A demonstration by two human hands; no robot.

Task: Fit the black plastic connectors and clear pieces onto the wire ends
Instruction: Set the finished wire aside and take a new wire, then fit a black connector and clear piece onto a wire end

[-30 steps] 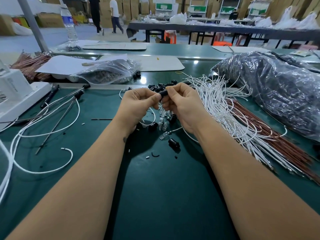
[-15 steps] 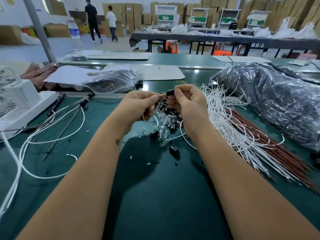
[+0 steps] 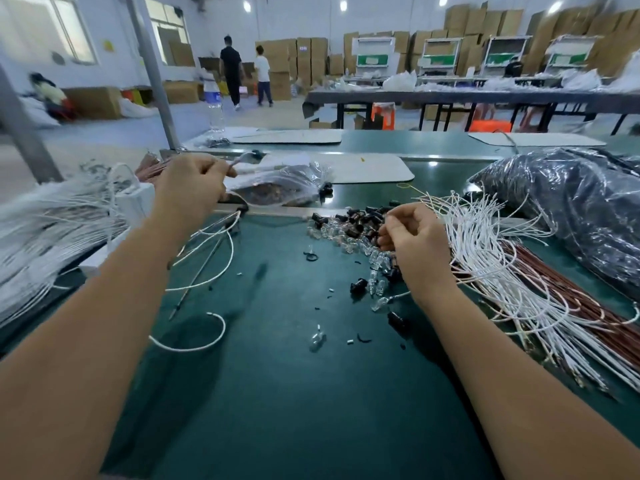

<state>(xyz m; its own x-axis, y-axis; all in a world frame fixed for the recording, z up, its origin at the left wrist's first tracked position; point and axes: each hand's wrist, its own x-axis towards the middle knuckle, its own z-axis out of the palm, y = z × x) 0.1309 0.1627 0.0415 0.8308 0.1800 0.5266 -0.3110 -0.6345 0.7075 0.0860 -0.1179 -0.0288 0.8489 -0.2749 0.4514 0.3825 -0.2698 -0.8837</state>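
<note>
Right under the right hand (image 3: 414, 242): the pile of black connectors (image 3: 360, 221) and clear pieces (image 3: 375, 261), spread across the middle of the green table (image 3: 277, 410). Fingers (image 3: 388, 237) curled down into the pile, tips touching the parts, but can't tell if anything's actually pinched yet. Left hand (image 3: 188, 188) way up and off to the left, well apart from the pile, gripping a white wire (image 3: 239, 159) with a dark tip poking out to the right past the thumb. So right hand clearly nearer the parts, and probably grabs the next connector.

White wires (image 3: 491, 271) fanned out just right of the pile, long axes running from far-left to near-right, free ends up by the pile, brown wires (image 3: 571, 306) lying alongside. Looks like a short reach for either one.

Stuff around: loose clear piece (image 3: 317, 339) and stray connectors nearer the body, a curled wire (image 3: 194, 344) on the left, clear bag (image 3: 280, 187) behind, big black bag (image 3: 571, 209) on the right. Nothing really blocking, just clutter to snag on.
</note>
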